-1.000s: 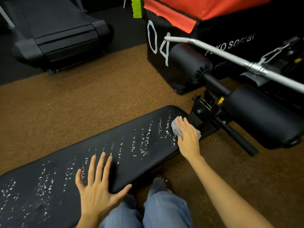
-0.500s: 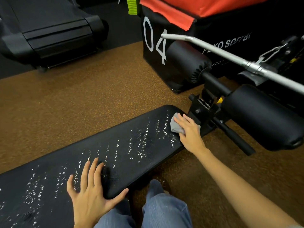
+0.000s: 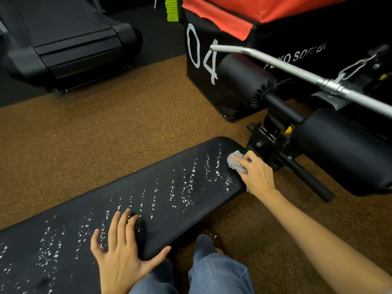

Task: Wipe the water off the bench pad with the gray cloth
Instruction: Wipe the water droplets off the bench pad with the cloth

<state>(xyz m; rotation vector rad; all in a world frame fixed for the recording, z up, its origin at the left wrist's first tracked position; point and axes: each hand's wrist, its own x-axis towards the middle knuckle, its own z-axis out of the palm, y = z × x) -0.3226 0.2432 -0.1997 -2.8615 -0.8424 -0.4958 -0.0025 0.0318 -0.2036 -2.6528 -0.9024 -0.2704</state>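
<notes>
1. One view is given, the head camera. The gray cloth (image 3: 237, 162) is seen bunched under the right hand (image 3: 257, 174), whose grip is closed on it, pressed onto the far end of the bench pad (image 3: 180, 200), just beside the black hinge bracket (image 3: 266, 145).
2. Compared with a second ago, the cloth is shifted slightly toward the pad's far corner, and the hand is turned so that more cloth is exposed ahead of the fingers (image 3: 247, 157).
3. The first stroke is judged to be only starting: the water droplets (image 3: 191, 185) remain in rows along the whole pad, almost none removed.
4. The left hand (image 3: 123, 253) is laid flat and open on the near part of the pad, holding nothing, much as before, with its fingers now drawn closer together.
</notes>
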